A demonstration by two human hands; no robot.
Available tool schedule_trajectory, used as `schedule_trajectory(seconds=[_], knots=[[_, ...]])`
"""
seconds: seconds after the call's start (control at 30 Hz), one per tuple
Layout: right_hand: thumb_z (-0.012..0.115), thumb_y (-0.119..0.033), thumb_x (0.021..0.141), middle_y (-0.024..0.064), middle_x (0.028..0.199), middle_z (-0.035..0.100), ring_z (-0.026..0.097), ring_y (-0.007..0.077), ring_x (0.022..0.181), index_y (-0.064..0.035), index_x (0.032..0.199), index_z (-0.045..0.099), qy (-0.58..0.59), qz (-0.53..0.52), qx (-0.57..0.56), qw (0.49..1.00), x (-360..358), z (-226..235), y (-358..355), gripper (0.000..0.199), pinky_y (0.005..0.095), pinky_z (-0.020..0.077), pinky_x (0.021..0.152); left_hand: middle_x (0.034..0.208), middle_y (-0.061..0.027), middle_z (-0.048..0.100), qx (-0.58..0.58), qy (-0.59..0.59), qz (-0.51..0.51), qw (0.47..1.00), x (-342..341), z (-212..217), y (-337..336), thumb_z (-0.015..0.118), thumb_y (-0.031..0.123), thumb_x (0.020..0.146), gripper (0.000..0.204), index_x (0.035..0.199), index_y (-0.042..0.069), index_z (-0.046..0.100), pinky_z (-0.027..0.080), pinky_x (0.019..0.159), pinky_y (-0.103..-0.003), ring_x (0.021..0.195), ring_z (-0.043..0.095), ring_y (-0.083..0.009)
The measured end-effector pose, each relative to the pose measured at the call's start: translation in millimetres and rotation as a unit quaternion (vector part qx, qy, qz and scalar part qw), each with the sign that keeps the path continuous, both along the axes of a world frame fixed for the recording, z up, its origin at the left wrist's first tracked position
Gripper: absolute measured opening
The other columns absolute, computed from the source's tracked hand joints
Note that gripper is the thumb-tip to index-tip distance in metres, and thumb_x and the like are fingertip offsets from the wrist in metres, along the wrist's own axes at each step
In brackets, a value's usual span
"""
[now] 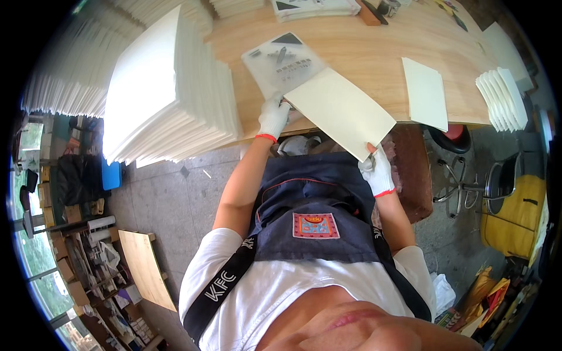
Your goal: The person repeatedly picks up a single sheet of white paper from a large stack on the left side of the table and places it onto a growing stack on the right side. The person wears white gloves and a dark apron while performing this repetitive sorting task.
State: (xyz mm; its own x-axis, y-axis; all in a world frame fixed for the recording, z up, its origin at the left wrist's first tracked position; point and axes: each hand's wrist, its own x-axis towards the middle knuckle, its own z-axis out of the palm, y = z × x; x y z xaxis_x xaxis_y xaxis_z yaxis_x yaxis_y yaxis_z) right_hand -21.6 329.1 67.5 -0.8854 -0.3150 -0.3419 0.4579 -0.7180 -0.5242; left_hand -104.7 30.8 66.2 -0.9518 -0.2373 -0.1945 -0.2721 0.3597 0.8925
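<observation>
A cream rectangular pad of paper or card [345, 114] is tilted over the table's near edge. My right hand [376, 169], in a white glove with bare fingertips and a red cuff, pinches its near corner. The pad's far left edge meets a clear printed plastic bag [284, 61] lying on the table; I cannot tell how far it is inside. At the place where they meet, my left hand [273, 119], gloved alike, is closed on the bag's near edge. Its fingertips are partly hidden, and it may touch the pad's corner too.
Tall stacks of white paper [146, 88] stand left on the wooden table [363, 41]. To the right lie a thin cream pad [425, 93] and a fanned white bundle [501, 99]. More printed bags [316, 7] lie at the back. A swivel chair [459, 187] stands right of me.
</observation>
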Motion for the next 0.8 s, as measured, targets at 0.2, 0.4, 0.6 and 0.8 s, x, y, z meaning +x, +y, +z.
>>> schedule_trajectory(seconds=[0.2, 0.4, 0.6, 0.8], knots=[[0.05, -0.008, 0.085, 0.0041, 0.104, 0.056, 0.059, 0.0083, 0.069, -0.01, 0.128, 0.039, 0.007, -0.062, 0.077, 0.995, 7.9, 2.5, -14.6, 0.044, 0.0158, 0.0367, 0.036, 0.058, -0.0044, 0.053, 0.076, 0.07, 0.109, 0.989, 25.9, 0.8, 0.9, 0.046, 0.011, 0.088, 0.011, 0.084, 0.003, 0.051, 0.039, 0.039, -0.027, 0.042, 0.048, -0.0106], [0.05, -0.008, 0.086, 0.0093, 0.114, 0.054, 0.058, 0.0185, 0.096, -0.0027, 0.123, 0.042, 0.036, -0.046, 0.043, 0.997, 16.2, -6.2, -13.8, 0.038, 0.0266, 0.0507, 0.074, 0.063, -0.005, 0.056, 0.11, 0.057, 0.072, 0.99, 45.6, -3.5, 17.8, 0.045, 0.013, 0.09, 0.012, 0.087, 0.003, 0.052, 0.04, 0.042, -0.025, 0.047, 0.049, -0.0092], [0.048, -0.016, 0.09, 0.0043, 0.09, 0.058, 0.053, 0.0093, 0.05, -0.0109, 0.116, 0.045, -0.013, -0.009, 0.064, 0.998, 55.9, 28.7, -46.3, 0.026, 0.0221, 0.0349, 0.037, 0.102, -0.012, 0.056, 0.421, 0.247, 0.15, 0.86, 44.7, -70.4, 62.9, 0.048, 0.013, 0.086, 0.024, 0.108, 0.002, 0.047, 0.051, 0.071, -0.03, 0.087, 0.059, -0.019], [0.047, -0.016, 0.091, 0.0088, 0.086, 0.057, 0.057, 0.0152, 0.059, -0.0069, 0.115, 0.043, -0.034, 0.07, 0.086, 0.993, 78.2, 19.8, -57.3, 0.026, 0.0247, 0.0446, 0.048, 0.11, -0.0136, 0.053, 0.775, -0.014, 0.017, 0.632, 64.8, -103.2, 84.2, 0.045, 0.02, 0.088, 0.033, 0.116, 0.003, 0.043, 0.049, 0.078, -0.033, 0.095, 0.055, -0.023]])
